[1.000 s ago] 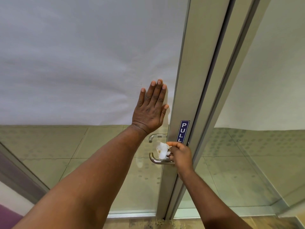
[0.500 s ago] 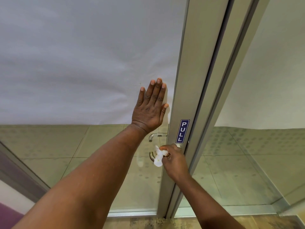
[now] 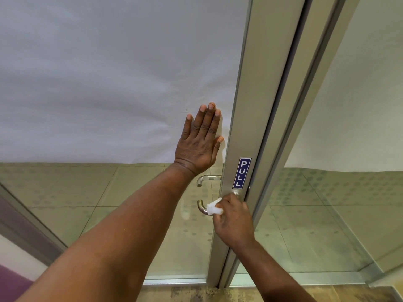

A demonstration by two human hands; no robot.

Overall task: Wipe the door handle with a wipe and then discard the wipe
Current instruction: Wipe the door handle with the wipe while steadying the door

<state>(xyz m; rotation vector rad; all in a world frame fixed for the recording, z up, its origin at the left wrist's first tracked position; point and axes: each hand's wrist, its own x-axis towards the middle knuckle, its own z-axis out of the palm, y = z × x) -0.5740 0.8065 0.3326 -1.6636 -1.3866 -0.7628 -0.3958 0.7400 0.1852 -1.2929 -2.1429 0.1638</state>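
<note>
Since approx 0.5 s ago the right hand (image 3: 234, 216) has slid along the door handle (image 3: 201, 208) toward the frame side w/ the wipe (image 3: 213, 208); a sec ago the wipe sat higher, near the handle's upper bar. The left hand (image 3: 199, 144) hasn't shifted.

Landmark = the blue PULL sign (image 3: 239, 172) on the metal door frame (image 3: 257, 105).

Right hand: just below the sign, fingers curled shut around the wipe, pressing it onto the handle's lower bar. Wipe is white, crumpled, sticking out left of the fingers, touching the bar. The handle's curved lower end shows left of the wipe, below and left of the sign. The upper bar (image 3: 207, 178) runs left from the frame at approx sign level, bare, partly hidden by the left wrist.

Left hand: up and left of the sign, flat, fingers spread apart and straight, palm against the frosted part of the glass door (image 3: 109, 83), holding nothing; thumb is nearest the frame.

Below the frosted band the glass is clear w/ dot pattern; tiled floor (image 3: 65, 203) visible through it, lower left of the sign.
</note>
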